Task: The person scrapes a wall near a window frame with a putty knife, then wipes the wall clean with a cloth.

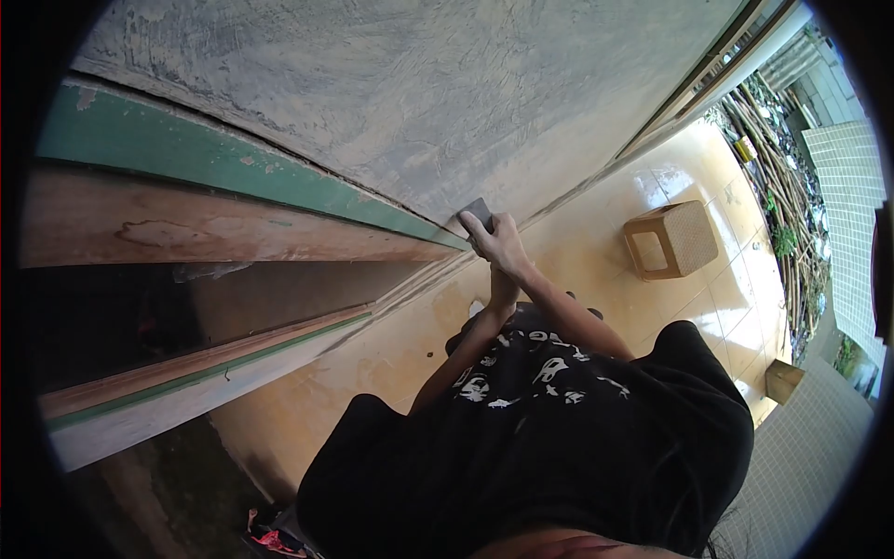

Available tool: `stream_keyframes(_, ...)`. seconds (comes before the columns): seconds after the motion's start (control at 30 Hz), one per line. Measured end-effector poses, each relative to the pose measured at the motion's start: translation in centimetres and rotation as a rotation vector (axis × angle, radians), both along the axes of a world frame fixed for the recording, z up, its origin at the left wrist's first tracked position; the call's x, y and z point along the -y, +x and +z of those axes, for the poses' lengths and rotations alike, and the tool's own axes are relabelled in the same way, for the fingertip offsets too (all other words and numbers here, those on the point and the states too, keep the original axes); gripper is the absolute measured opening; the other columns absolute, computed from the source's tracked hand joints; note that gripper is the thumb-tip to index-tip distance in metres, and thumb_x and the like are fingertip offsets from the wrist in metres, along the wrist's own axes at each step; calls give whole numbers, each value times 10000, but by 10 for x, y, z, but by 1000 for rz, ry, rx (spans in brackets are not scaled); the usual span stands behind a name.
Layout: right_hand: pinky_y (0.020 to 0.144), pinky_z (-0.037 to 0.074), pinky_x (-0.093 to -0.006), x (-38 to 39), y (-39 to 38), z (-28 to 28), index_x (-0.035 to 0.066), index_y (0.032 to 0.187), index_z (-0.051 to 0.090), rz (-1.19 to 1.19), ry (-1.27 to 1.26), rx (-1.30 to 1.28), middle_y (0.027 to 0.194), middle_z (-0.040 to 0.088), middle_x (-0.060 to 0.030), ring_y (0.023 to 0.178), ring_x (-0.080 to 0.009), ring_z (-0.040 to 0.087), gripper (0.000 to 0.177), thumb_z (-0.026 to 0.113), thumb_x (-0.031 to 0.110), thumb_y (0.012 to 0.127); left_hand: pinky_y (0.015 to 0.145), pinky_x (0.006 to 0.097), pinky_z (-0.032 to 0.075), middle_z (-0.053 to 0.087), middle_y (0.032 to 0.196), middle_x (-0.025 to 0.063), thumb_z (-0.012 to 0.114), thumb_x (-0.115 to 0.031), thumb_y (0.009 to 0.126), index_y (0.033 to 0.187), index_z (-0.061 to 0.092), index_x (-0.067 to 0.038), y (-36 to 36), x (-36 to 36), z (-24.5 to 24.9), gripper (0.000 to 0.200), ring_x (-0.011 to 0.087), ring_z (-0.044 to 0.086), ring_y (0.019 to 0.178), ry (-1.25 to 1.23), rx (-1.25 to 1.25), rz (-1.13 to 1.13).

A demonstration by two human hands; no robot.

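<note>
My right hand (500, 244) is closed on a dark grey, flat rectangular piece that looks like sandpaper (478, 212). The piece lies against the lower part of a grey, patchily skimmed wall (400, 102), close beside the green door frame (177, 140). Just below the right wrist is my left hand (503, 291). It sits close to that wrist, and its fingers are mostly hidden, so I cannot see whether it holds anything.
A tan woven-pattern stool (684, 240) stands on the glossy tiled floor (596, 224) to the right. Farther out are a small wooden box (783, 382) and a heap of bamboo poles (792, 205). A dark doorway (112, 317) opens at left.
</note>
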State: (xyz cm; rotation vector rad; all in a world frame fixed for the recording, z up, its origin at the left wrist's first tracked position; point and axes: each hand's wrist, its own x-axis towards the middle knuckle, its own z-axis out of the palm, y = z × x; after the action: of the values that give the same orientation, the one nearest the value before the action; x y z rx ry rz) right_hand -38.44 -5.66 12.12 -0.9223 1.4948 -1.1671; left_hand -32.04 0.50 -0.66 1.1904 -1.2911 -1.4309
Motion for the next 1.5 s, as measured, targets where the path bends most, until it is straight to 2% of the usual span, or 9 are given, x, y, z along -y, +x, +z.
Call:
stream_keyframes(0.37, 389, 359, -299, -5, -6, -46, 5, 487, 522, -38, 140, 64, 428, 458, -30, 383, -110, 453, 619, 596, 469, 890, 580, 293, 403, 486, 801, -24, 662, -137, 851, 978, 491, -93, 10, 5, -14, 218, 115, 481, 646, 19, 36, -67)
stream_keyframes(0.43, 375, 308, -266, -3, -7, -52, 60, 510, 488, -35, 121, 53, 448, 434, 10, 385, -79, 408, 572, 589, 455, 911, 579, 293, 403, 486, 801, -24, 662, -136, 851, 980, 490, -93, 8, 8, -18, 220, 115, 481, 646, 18, 42, -77)
stream_keyframes(0.73, 379, 316, -261, -5, -4, -40, 58, 513, 501, -108, 134, 47, 439, 437, 10, 387, -75, 410, 563, 602, 452, 903, 575, 293, 402, 485, 802, -24, 662, -134, 849, 987, 487, -94, 30, 13, -32, 226, 115, 479, 643, 17, 67, -133)
stream_keyframes(0.83, 380, 322, -261, -4, -6, -8, 58, 517, 500, -105, 55, 45, 450, 446, 7, 392, -72, 415, 561, 605, 456, 898, 574, 294, 402, 485, 802, -24, 662, -133, 849, 990, 486, -95, 28, 6, -38, 228, 114, 479, 641, 6, 77, -159)
stream_keyframes(1.03, 388, 336, -263, -1, -9, -68, 54, 527, 501, -95, 124, 70, 468, 460, 8, 399, -78, 426, 558, 600, 458, 898, 572, 294, 401, 484, 803, -24, 661, -132, 848, 995, 484, -96, 6, 27, -55, 233, 114, 478, 639, -16, 79, -208)
stream_keyframes(1.2, 436, 409, -307, -3, -16, -69, -1, 526, 557, -49, 216, -24, 454, 511, -51, 417, -128, 507, 616, 600, 508, 870, 570, 294, 401, 484, 804, -24, 661, -130, 847, 999, 482, -97, 11, 24, -62, 237, 114, 478, 638, -7, 91, -237)
stream_keyframes(1.33, 395, 359, -282, -1, -11, -86, 47, 507, 504, -80, 186, -47, 447, 470, -15, 405, -94, 456, 583, 607, 478, 887, 568, 294, 400, 484, 804, -24, 661, -129, 847, 1002, 481, -97, -7, 34, -67, 240, 114, 477, 636, -22, 111, -257)
stream_keyframes(1.43, 401, 371, -288, -3, -10, -92, 33, 503, 514, -78, 203, -63, 442, 480, -24, 403, -105, 467, 592, 614, 479, 878, 567, 294, 400, 484, 804, -24, 660, -128, 846, 1005, 480, -98, -9, 42, -72, 242, 114, 477, 635, -21, 124, -278)
stream_keyframes(1.5, 485, 458, -362, -2, -12, -79, -35, 570, 619, -58, 209, -120, 459, 548, -119, 437, -206, 580, 643, 606, 548, 843, 566, 295, 400, 483, 805, -24, 660, -128, 846, 1006, 479, -98, -7, 41, -78, 244, 114, 477, 634, -13, 134, -285)
